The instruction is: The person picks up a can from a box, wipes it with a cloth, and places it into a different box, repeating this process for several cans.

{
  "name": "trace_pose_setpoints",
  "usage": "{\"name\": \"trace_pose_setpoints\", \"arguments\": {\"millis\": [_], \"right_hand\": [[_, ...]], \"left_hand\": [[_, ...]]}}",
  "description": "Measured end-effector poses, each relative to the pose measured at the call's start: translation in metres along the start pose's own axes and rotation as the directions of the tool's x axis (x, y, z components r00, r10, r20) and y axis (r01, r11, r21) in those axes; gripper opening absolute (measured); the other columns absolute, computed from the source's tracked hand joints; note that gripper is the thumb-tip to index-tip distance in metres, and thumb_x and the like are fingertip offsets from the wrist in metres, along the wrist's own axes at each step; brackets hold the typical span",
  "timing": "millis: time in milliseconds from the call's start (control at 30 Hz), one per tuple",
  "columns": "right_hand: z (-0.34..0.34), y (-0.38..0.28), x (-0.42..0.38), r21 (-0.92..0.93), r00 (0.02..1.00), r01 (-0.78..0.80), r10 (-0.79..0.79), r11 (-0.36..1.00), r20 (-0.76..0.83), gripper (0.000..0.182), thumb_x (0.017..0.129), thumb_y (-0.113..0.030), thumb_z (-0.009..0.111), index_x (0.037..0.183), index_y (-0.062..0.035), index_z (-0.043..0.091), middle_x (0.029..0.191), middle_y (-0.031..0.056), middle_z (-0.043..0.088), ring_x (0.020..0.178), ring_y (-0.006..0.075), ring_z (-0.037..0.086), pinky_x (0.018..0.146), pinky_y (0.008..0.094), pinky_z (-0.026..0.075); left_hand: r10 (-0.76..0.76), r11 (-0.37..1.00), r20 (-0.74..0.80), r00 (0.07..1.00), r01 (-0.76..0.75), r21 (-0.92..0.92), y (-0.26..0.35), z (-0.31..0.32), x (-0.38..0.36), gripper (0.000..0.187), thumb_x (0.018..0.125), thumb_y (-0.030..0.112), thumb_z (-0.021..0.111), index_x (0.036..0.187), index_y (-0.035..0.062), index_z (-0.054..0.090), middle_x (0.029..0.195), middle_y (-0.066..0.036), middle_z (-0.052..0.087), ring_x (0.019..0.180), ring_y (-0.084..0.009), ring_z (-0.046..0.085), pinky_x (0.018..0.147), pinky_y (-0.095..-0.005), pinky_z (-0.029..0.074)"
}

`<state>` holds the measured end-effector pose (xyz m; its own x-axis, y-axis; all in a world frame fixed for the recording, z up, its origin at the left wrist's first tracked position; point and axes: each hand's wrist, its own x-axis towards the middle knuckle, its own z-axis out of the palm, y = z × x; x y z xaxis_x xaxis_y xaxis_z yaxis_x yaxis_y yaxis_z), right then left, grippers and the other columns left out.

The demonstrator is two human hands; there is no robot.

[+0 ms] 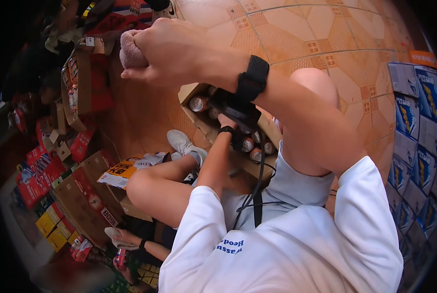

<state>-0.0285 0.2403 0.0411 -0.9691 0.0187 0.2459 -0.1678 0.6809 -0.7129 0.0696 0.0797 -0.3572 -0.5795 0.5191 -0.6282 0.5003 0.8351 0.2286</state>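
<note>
head view, right hand (pixel 172 51) clutching cloth (pixel 132 50), left hand (pixel 227 120) inside carton rim (pixel 252 167), grip unclear

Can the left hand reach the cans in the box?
Probably yes: the left hand is at the open box, where the visible cans are uncovered, though a black device hides part of the box.

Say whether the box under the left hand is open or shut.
Open: several cans show inside the box from above.
</note>
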Motion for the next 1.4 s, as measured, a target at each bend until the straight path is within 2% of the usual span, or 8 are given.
{"name": "trace_pose_setpoints", "arguments": {"millis": [333, 467, 667, 867, 967, 1067, 1233, 1400], "right_hand": [[0.012, -0.007, -0.002, 0.199, 0.995, 0.081, -0.090, 0.977, 0.036, 0.027, 0.096, -0.031, 0.068, 0.094, -0.0039, 0.062, 0.075, 0.0182, 0.067, 0.079, 0.0381, 0.068, 0.072, 0.0492, 0.052], [0.030, 0.003, -0.001, 0.192, 0.962, 0.263, -0.271, 0.946, 0.015, 0.029, 0.095, -0.031, 0.069, 0.102, -0.0035, 0.063, 0.082, 0.0198, 0.067, 0.080, 0.0394, 0.067, 0.074, 0.0482, 0.052], [0.045, 0.011, -0.015, 0.196, 0.975, 0.216, -0.203, 0.957, -0.087, 0.042, 0.092, -0.047, 0.073, 0.100, -0.0062, 0.075, 0.076, 0.0127, 0.072, 0.076, 0.0281, 0.073, 0.075, 0.0397, 0.056], [0.037, 0.017, -0.012, 0.182, 0.989, -0.129, 0.140, 0.975, -0.046, 0.053, 0.099, -0.055, 0.063, 0.106, -0.0035, 0.075, 0.090, 0.0124, 0.073, 0.085, 0.0222, 0.071, 0.077, 0.0348, 0.054], [0.052, 0.026, -0.006, 0.384, 0.924, -0.365, 0.379, 0.848, 0.042, 0.057, 0.104, -0.056, 0.052, 0.112, -0.0050, 0.075, 0.096, 0.0130, 0.075, 0.091, 0.0202, 0.072, 0.079, 0.0363, 0.056], [0.080, 0.026, -0.005, 0.906, 0.888, -0.416, 0.248, 0.080, 0.386, 0.054, 0.108, -0.051, 0.043, 0.120, -0.0022, 0.064, 0.105, 0.0095, 0.071, 0.095, 0.0195, 0.068, 0.089, 0.0314, 0.054], [0.121, -0.008, -0.034, 0.861, 0.792, -0.504, 0.361, -0.069, 0.492, 0.047, 0.110, -0.043, 0.040, 0.129, -0.0057, 0.059, 0.118, 0.0098, 0.068, 0.102, 0.0192, 0.066, 0.092, 0.0336, 0.054], [0.126, -0.022, -0.041, 0.875, 0.776, -0.484, 0.444, -0.035, 0.447, 0.049, 0.110, -0.045, 0.037, 0.128, -0.0055, 0.060, 0.117, 0.0097, 0.068, 0.106, 0.0201, 0.066, 0.095, 0.0354, 0.054]], "left_hand": [[0.146, 0.976, -0.333, 0.932, -0.191, -0.105, 0.000, -0.109, -0.066, 0.067, 0.064, 0.065, 0.082, 0.090, 0.0030, 0.079, 0.100, -0.022, 0.075, 0.097, -0.0356, 0.074, 0.083, -0.0445, 0.060], [0.116, 0.993, -0.200, 0.973, -0.116, 0.015, 0.007, -0.219, -0.139, 0.066, 0.068, 0.063, 0.079, 0.104, 0.0071, 0.076, 0.085, -0.019, 0.075, 0.080, -0.0411, 0.073, 0.074, -0.0473, 0.059], [-0.012, 0.932, -0.134, 0.991, -0.037, -0.360, -0.039, -0.312, -0.224, 0.060, 0.076, 0.052, 0.083, 0.104, -0.0008, 0.076, 0.079, -0.012, 0.074, 0.077, -0.0194, 0.074, 0.069, -0.0373, 0.058], [-0.043, 0.440, -0.530, 0.847, -0.460, -0.771, -0.068, -0.327, -0.243, 0.047, 0.098, 0.041, 0.065, 0.121, -0.0001, 0.067, 0.100, -0.007, 0.072, 0.083, -0.0142, 0.072, 0.075, -0.0288, 0.059], [-0.078, 0.034, -0.591, 0.803, -0.591, -0.806, -0.059, -0.331, -0.234, 0.055, 0.100, 0.050, 0.058, 0.121, 0.0001, 0.067, 0.099, -0.009, 0.073, 0.082, -0.0152, 0.072, 0.074, -0.0286, 0.059], [-0.156, -0.119, -0.539, 0.828, -0.557, -0.822, -0.050, -0.332, -0.224, 0.063, 0.097, 0.061, 0.055, 0.118, 0.0025, 0.067, 0.096, -0.011, 0.074, 0.074, -0.0170, 0.072, 0.070, -0.0290, 0.060], [-0.496, -0.302, -0.460, 0.737, -0.642, -0.704, -0.032, -0.334, -0.204, 0.059, 0.091, 0.054, 0.068, 0.114, -0.0001, 0.067, 0.082, -0.010, 0.071, 0.059, -0.0166, 0.070, 0.048, -0.0250, 0.057], [-0.538, -0.008, -0.593, 0.599, -0.707, -0.708, -0.029, -0.345, -0.194, 0.054, 0.089, 0.047, 0.076, 0.106, -0.0042, 0.068, 0.076, -0.007, 0.067, 0.059, -0.0121, 0.067, 0.046, -0.0268, 0.054]]}}
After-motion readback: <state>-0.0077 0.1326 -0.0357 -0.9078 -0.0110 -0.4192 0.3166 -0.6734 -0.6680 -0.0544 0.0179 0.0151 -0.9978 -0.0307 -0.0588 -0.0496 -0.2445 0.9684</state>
